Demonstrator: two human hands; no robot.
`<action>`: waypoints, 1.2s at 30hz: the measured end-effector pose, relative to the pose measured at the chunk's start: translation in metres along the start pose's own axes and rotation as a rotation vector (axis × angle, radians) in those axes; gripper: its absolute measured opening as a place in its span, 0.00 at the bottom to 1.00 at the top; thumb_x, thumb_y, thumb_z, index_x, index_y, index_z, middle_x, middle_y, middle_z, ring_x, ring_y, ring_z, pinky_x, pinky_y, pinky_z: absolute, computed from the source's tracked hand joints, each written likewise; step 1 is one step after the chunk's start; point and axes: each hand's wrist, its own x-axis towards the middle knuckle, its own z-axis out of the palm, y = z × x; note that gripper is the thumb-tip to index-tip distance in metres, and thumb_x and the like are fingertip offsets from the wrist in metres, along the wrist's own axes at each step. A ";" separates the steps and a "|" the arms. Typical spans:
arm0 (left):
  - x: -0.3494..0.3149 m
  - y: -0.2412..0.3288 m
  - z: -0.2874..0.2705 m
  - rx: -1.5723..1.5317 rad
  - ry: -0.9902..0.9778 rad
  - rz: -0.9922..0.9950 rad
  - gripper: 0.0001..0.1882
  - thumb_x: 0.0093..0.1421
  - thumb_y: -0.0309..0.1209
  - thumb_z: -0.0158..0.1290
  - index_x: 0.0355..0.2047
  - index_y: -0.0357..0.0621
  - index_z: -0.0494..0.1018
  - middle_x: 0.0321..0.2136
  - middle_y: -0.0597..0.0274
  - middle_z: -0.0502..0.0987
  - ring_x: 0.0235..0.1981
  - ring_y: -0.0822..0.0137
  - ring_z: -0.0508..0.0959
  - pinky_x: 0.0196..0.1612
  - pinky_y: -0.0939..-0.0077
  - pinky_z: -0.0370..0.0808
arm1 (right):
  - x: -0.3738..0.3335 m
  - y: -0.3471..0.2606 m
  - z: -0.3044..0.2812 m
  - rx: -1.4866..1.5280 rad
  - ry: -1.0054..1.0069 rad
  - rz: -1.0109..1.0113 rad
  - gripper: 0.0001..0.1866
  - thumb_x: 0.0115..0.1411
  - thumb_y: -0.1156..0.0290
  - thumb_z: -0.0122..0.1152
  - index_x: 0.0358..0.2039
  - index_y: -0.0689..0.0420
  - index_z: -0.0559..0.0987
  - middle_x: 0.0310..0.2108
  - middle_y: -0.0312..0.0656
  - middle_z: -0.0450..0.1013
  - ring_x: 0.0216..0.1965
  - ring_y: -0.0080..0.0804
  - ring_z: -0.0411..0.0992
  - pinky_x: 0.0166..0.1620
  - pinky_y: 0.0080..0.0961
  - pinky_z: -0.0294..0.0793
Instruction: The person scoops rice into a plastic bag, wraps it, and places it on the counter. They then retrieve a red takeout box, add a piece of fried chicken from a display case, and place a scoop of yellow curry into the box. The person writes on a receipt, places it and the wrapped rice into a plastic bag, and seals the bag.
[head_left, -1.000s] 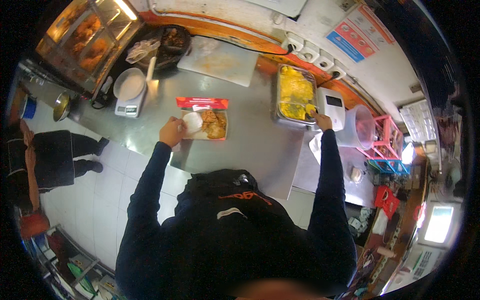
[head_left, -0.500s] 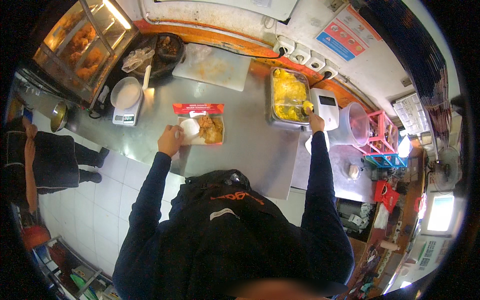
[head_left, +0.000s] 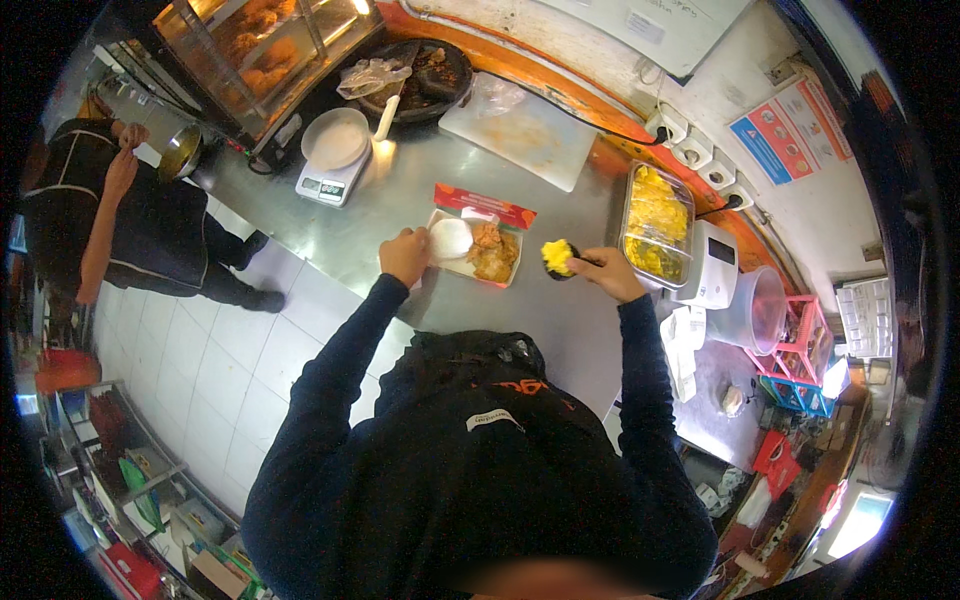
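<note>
Holding a dark scoop point(head_left: 556, 276) heaped with yellow food point(head_left: 556, 254), the right hand point(head_left: 608, 272) has its fingers pinched around the handle — the open food box point(head_left: 462, 267) lies just left of the scoop on the tabletop point(head_left: 560, 335), long side running roughly left to right. The left hand point(head_left: 404, 255) is nearer, fingers curled at the box's left end; whether they grip it, I cannot tell.

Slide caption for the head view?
Left hand at an open takeaway box holding fried chicken; right hand holding a black scoop of yellow food above the metal counter.
</note>
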 end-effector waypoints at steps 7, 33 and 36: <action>0.025 0.006 0.006 0.141 -0.069 -0.055 0.08 0.53 0.33 0.51 0.28 0.47 0.79 0.28 0.57 0.77 0.26 0.53 0.79 0.30 0.59 0.75 | 0.021 -0.019 0.043 -0.067 0.041 -0.025 0.24 0.56 0.51 0.65 0.18 0.61 0.76 0.15 0.28 0.61 0.20 0.16 0.56 0.23 0.21 0.53; 0.024 0.046 -0.014 0.115 -0.131 -0.005 0.43 0.38 0.60 0.64 0.47 0.42 0.70 0.49 0.49 0.67 0.34 0.53 0.80 0.33 0.57 0.77 | 0.061 0.024 0.155 0.135 0.261 -0.124 0.26 0.54 0.49 0.67 0.20 0.63 0.74 0.14 0.34 0.61 0.20 0.21 0.58 0.25 0.26 0.59; 0.013 0.046 -0.014 -0.067 -0.102 -0.118 0.44 0.38 0.58 0.65 0.50 0.43 0.67 0.49 0.47 0.66 0.34 0.50 0.80 0.33 0.57 0.78 | 0.059 0.025 0.156 0.105 0.276 -0.092 0.27 0.53 0.49 0.67 0.20 0.63 0.74 0.14 0.36 0.61 0.20 0.21 0.59 0.25 0.28 0.60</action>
